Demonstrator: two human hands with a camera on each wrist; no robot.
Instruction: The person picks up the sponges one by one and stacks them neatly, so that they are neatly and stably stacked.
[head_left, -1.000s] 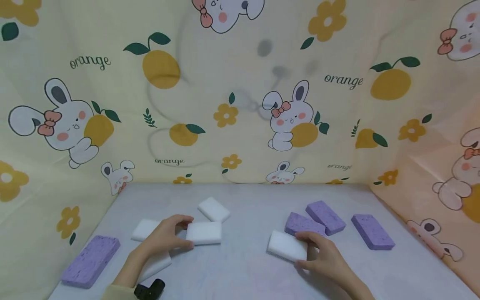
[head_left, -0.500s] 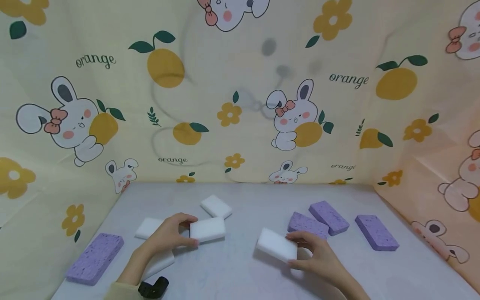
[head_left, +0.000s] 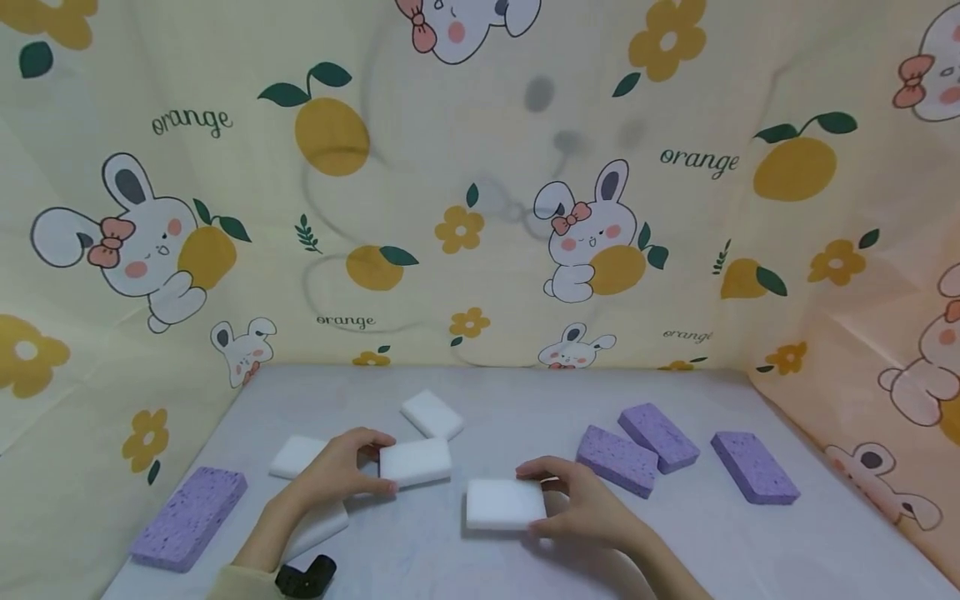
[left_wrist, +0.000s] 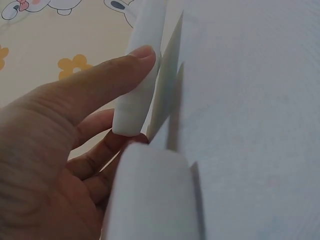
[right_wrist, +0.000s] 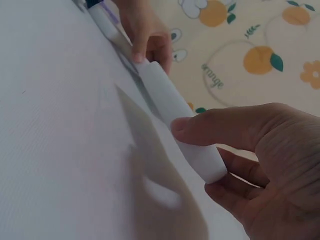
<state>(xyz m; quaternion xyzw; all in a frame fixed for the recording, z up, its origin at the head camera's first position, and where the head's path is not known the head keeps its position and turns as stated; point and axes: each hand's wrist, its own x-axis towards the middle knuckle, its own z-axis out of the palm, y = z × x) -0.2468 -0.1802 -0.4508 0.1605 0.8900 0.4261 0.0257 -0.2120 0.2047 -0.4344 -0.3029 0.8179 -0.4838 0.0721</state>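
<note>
In the head view my left hand (head_left: pixel 341 467) pinches a white sponge (head_left: pixel 415 463) by its left end, thumb at the front and fingers behind. My right hand (head_left: pixel 581 504) grips another white sponge (head_left: pixel 504 505) by its right end, just above the table. The left wrist view shows the thumb on the side of the held sponge (left_wrist: pixel 142 90), its lower edge a little off the surface. In the right wrist view, thumb and fingers clasp the right sponge (right_wrist: pixel 182 125), which casts a shadow; the left hand (right_wrist: pixel 145 32) appears beyond it.
A white sponge (head_left: pixel 432 414) lies behind the left-held one. Two more white sponges, one behind the left wrist (head_left: pixel 296 456) and one under it (head_left: pixel 322 525), are partly hidden. One purple sponge (head_left: pixel 189 518) lies left; three purple sponges (head_left: pixel 617 460) lie right. A patterned curtain (head_left: pixel 480 292) encloses the table.
My right hand has carried its white sponge leftward toward the left hand's sponge, turning it straighter and uncovering a purple sponge. My left hand's sponge has tilted slightly; the hand stays nearly in place.
</note>
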